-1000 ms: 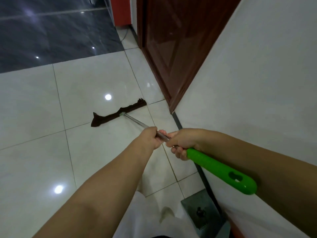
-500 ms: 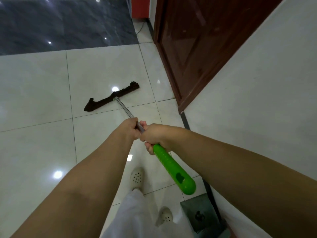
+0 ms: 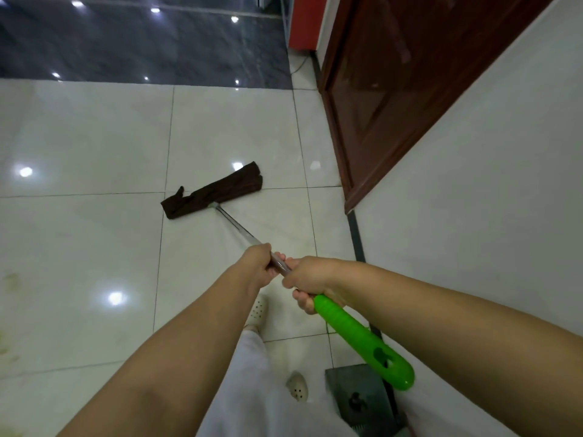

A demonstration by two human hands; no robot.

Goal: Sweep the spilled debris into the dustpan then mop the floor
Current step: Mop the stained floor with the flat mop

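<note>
Mop head (image 3: 212, 192) nearer now, flat on glossy white tiles (image 3: 79, 247); both hands' (image 3: 310, 277) grip closed round pole (image 3: 239, 230).

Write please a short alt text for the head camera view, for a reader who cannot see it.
Two bare hands, left hand ahead of right hand, grip a mop whose dark brown cloth head lies flat on white floor tiles. A dustpan sits by the white wall, near a brown door.
</note>
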